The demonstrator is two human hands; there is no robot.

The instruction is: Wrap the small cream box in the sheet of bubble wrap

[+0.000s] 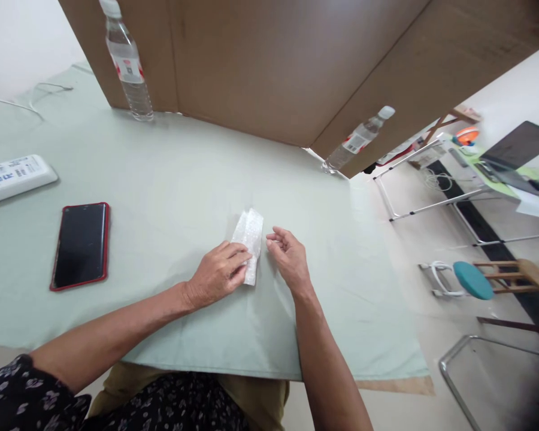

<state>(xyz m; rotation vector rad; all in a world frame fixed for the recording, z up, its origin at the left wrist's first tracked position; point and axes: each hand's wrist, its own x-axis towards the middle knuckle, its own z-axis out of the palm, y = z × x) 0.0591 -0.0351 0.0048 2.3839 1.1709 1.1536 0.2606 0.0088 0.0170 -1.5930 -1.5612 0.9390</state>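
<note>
A folded piece of bubble wrap (253,230), whitish and see-through, lies on the pale green tablecloth (184,179) in front of me. My left hand (220,269) is on its left side, with thumb and fingers closed on the wrap's lower part. Whether anything is inside the folds, I cannot tell. Just right of the wrap, and apart from it, my right hand (290,257) rests near the cloth with loosely curved fingers. No object shows in that hand.
A tablet (81,245) in a red case and a white box-like device (15,176) lie at left. Cardboard panels (251,66) stand behind, with a left water bottle (130,72) and a right one (357,140) before them. Stools (474,280) and a laptop table stand beyond the right edge.
</note>
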